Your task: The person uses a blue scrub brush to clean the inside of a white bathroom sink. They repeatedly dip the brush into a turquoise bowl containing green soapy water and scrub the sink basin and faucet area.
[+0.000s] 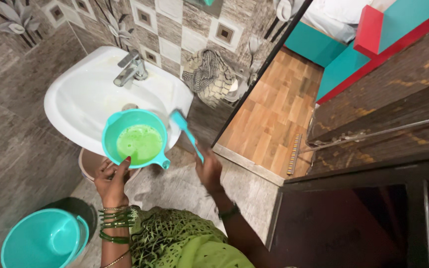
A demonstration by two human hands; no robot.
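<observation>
My left hand (111, 179) grips the near rim of a teal plastic mug (134, 139) that holds foamy green liquid, held just in front of the white wash basin (83, 97). My right hand (209, 171) holds the handle of a teal scrub brush (185, 131), whose head points up toward the basin's right edge. Green bangles circle my left wrist. A metal tap (132, 68) stands at the back of the basin.
A teal bucket (43, 240) stands on the floor at lower left, a brown tub (91, 164) under the basin. A patterned cloth (209, 74) hangs on the tiled wall. A broom (353, 136) leans by the dark wooden door at right; a wooden floor lies beyond the doorway.
</observation>
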